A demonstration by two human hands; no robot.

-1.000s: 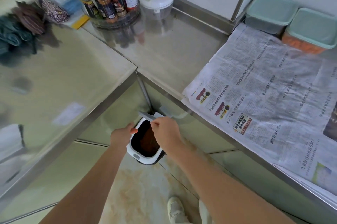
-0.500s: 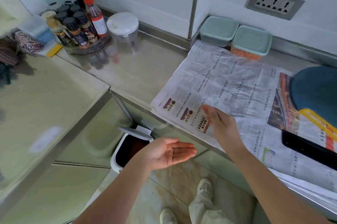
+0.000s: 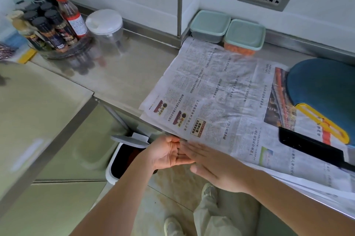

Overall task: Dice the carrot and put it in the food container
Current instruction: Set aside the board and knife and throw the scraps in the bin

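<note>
Two lidded food containers stand at the back of the counter: one (image 3: 245, 36) shows orange carrot pieces through its wall, the other (image 3: 209, 26) is to its left. A blue cutting board (image 3: 322, 85) with a yellow handle lies at the right, and a black knife blade (image 3: 309, 146) rests in front of it. My left hand (image 3: 167, 154) is palm up at the newspaper's front edge. My right hand (image 3: 213, 164) lies flat, its fingers brushing across my left palm. Both hold nothing.
Newspaper (image 3: 221, 97) covers the steel counter (image 3: 123, 74). A small white bin (image 3: 117, 162) with its lid raised stands on the floor under my left hand. A spice rack (image 3: 50, 30) and a clear lidded jar (image 3: 107, 30) are at the back left.
My hands rose from the bin to the counter edge. My right hand came back off the newspaper and now meets my left palm. The view tilted up toward the wall.
</note>
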